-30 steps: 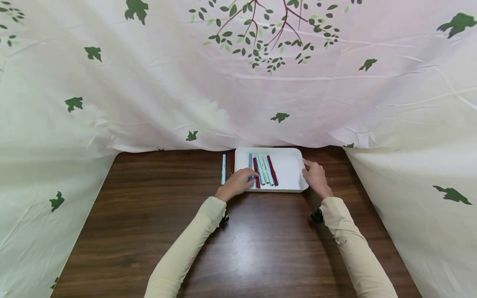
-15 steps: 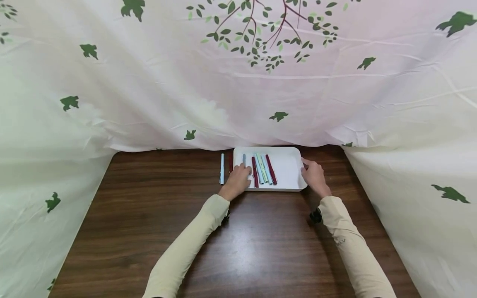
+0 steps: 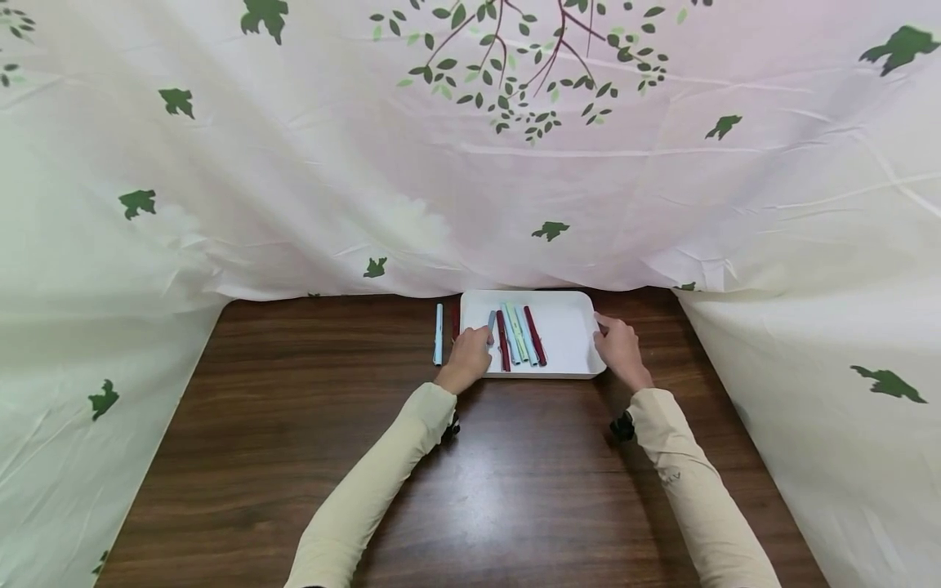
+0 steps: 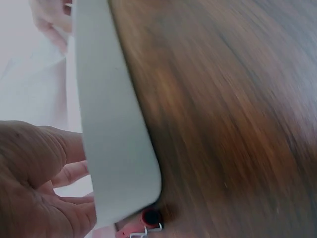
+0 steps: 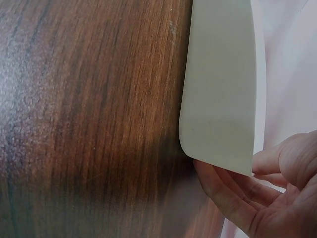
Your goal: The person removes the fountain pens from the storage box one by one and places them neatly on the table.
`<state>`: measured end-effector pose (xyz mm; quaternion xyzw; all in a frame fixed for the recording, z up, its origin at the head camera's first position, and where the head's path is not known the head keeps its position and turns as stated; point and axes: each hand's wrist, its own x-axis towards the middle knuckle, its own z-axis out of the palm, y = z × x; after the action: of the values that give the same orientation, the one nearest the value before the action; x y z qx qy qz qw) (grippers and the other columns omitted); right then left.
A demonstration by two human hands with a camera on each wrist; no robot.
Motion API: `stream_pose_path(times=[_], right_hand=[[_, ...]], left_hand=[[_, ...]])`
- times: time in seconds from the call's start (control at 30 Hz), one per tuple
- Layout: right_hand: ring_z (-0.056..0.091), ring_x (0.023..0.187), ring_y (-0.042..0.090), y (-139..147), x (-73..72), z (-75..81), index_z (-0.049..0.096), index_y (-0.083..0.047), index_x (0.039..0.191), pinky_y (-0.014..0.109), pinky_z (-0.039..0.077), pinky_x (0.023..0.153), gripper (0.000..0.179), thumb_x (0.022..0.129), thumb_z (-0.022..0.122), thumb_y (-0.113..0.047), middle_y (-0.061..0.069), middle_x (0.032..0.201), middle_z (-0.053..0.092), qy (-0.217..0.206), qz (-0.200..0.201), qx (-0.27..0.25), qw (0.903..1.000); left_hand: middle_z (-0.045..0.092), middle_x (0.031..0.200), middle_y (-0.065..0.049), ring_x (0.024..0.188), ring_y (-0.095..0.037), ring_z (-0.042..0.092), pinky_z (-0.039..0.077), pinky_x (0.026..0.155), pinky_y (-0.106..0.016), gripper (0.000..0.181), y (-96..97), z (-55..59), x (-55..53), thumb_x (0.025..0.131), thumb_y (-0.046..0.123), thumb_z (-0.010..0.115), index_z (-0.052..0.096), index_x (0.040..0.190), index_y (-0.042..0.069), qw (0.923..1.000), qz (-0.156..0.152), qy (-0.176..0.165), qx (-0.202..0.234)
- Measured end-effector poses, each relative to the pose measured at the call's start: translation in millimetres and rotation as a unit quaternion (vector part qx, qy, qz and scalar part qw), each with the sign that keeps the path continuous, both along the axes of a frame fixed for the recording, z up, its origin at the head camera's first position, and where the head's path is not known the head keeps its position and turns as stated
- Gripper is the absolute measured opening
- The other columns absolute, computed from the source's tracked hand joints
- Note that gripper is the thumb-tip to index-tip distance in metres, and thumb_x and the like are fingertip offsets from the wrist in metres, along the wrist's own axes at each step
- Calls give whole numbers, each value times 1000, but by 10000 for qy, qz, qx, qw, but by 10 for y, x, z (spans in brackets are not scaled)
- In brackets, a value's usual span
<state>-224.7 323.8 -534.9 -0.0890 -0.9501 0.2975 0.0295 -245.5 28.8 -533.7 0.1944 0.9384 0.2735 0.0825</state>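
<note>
A white tray (image 3: 569, 335) lies at the far side of the table. My left hand (image 3: 468, 357) reaches over its near left part and pinches a grey-blue pen (image 3: 491, 318), whose upper end shows past the fingers. In the left wrist view the tray's wall (image 4: 111, 119) hides the fingertips and that pen. My right hand (image 3: 622, 351) grips the tray's right end, with fingers below and thumb at the rim, as the right wrist view shows. Beside my left hand, inside the tray, lie a dark red pen (image 3: 503, 339), several light blue and green pens (image 3: 519, 335) and another dark red pen (image 3: 535, 335).
Left of the tray, on the brown wooden table (image 3: 316, 425), lie a light blue pen (image 3: 438, 335) and a dark red pen (image 3: 456, 317), partly hidden by my left hand. A white cloth (image 3: 412, 220) with printed leaves and birds hangs behind the table and at both sides.
My left hand drew the grey-blue pen left within the tray, then brought it slightly back right, now tilted. My right hand has stayed on the tray's right end.
</note>
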Motion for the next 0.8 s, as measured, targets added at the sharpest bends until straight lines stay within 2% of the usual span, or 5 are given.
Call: stream_pose_path(times=[0.13, 0.23, 0.4, 0.6, 0.8], right_hand=[[65, 89, 35, -10, 0, 5, 53, 6, 147, 46, 52, 74, 47, 102, 52, -2, 33, 124, 68, -6, -17, 3, 10000], [65, 90, 35, -14, -2, 11, 53, 6, 147, 46, 53, 75, 46, 102, 53, -2, 33, 123, 68, 4, -33, 9, 10000], [65, 93, 37, -15, -5, 21, 53, 7, 147, 48, 53, 77, 46, 101, 53, -2, 33, 122, 69, 24, -39, -3, 10000], [64, 91, 35, -19, -3, 18, 53, 6, 148, 43, 52, 73, 47, 102, 53, -3, 33, 123, 68, -17, -16, -21, 10000], [63, 88, 35, -20, 17, 28, 53, 6, 148, 38, 50, 68, 46, 102, 53, -3, 33, 124, 68, -70, -13, -26, 10000]], left_hand=[[71, 114, -21, 79, -23, 61, 51, 69, -33, 41, -16, 31, -8, 96, -6, 63, 59, 137, -4, 9967, 287, -579, 499], [69, 115, -24, 71, -19, 51, 45, 63, -30, 51, -35, 68, -23, 96, -4, 64, 51, 145, -6, 9929, 395, -846, 737], [71, 105, -20, 76, -19, 55, 49, 68, -30, 41, -80, 136, -63, 96, 4, 72, 61, 133, -9, 9855, 513, -1131, 1158], [69, 104, -15, 87, -22, 63, 49, 69, -30, 35, -150, 171, -86, 96, 15, 76, 66, 124, -2, 9630, 823, -1625, 1988], [70, 109, -17, 84, -22, 70, 59, 74, -31, 35, -212, 140, -111, 99, 17, 73, 66, 127, -4, 9444, 689, -1738, 2706]])
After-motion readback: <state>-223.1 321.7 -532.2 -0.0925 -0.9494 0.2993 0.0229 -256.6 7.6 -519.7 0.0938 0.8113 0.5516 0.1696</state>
